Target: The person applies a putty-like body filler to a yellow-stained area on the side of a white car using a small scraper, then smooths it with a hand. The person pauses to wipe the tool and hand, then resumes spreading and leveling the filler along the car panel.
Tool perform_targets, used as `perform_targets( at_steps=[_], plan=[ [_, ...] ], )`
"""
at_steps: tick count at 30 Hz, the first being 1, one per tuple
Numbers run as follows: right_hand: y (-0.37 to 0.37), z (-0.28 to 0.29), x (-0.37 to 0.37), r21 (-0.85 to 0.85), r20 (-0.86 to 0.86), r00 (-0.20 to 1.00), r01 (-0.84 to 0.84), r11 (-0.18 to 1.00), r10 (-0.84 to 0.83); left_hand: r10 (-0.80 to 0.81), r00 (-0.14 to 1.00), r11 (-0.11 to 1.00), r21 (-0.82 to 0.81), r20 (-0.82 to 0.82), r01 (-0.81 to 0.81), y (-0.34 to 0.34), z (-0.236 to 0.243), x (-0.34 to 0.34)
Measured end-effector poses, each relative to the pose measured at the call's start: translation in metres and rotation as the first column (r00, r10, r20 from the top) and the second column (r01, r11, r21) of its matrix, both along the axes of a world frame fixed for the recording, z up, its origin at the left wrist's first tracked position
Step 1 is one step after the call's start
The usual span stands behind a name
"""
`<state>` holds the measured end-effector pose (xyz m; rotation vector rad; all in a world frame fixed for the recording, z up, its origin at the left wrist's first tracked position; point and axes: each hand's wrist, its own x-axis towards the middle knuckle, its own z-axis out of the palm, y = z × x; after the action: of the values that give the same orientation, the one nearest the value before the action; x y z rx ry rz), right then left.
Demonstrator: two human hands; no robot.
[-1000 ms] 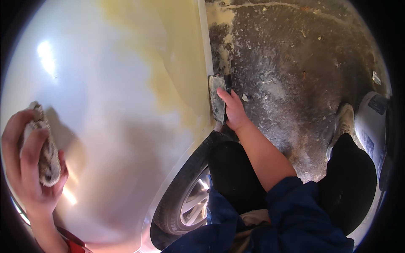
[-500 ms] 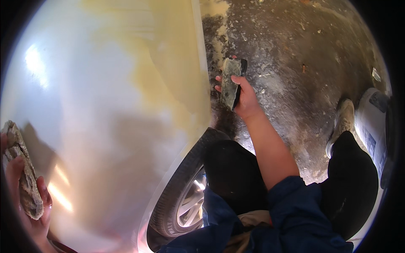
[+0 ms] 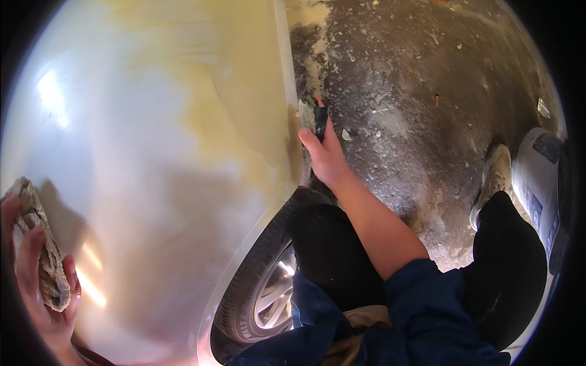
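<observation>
My right hand [image 3: 328, 155] is wrapped around a worn block [image 3: 320, 124] with a pale face and a black side, right at the edge of the car panel [image 3: 140, 165], just above the tyre [image 3: 235, 308]. The thumb lies along the near side and the other fingers are mostly hidden behind it, a grip that probably lets me steer the block along that narrow edge; whether it actually touches the panel, I cannot tell. My left hand [image 3: 41, 318] is out at the far left, fingers curled around a dirty, fuzzy rag [image 3: 52, 268] bunched into a thick strip. I'd guess it is pinched lengthwise so that it serves as one firm pad. Its shadow falls on the panel beside it, and contact there is unclear too. Yellowish patches spread over the pale surface between my two hands. My knees, in black trousers [image 3: 332, 253], are set wide apart, one close by the wheel, likely so I can lean in low with both arms spread. The one container I can make out is a pale bucket [image 3: 536, 174] at the right, beside a dusty shoe [image 3: 497, 177] on the stained floor [image 3: 421, 158]; its inside is out of sight, so I cannot say what it holds.
</observation>
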<state>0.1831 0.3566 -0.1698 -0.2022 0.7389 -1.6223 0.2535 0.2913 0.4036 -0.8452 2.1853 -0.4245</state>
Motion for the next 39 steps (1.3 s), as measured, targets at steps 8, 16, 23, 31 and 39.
perform_targets(
  at_steps=[8,16,23,31,39],
  plan=[
    [-0.005,0.046,0.01,-0.101,-0.606,0.788,0.054,0.993,-0.105,-0.316,0.934,0.949,0.064,0.164,0.31,-0.006,-0.023,-0.044],
    [-0.03,0.045,-0.027,-0.079,-0.197,0.961,0.183,0.98,-0.195,-0.464,0.87,0.88,-0.021,0.169,0.474,-0.002,-0.052,-0.066],
    [-0.054,0.04,-0.06,-0.283,-0.397,0.917,-0.16,0.946,0.037,-0.465,0.863,0.873,-0.06,0.197,0.484,0.0,-0.055,-0.068],
    [-0.031,0.046,-0.048,-0.252,-0.391,0.916,-0.197,0.947,0.087,-0.455,0.871,0.877,-0.074,0.188,0.474,-0.001,-0.058,-0.067],
    [-0.008,0.041,-0.034,-0.281,-0.487,0.872,-0.202,0.938,0.042,-0.49,0.859,0.865,-0.042,0.15,0.501,-0.003,-0.061,-0.071]
  ],
)
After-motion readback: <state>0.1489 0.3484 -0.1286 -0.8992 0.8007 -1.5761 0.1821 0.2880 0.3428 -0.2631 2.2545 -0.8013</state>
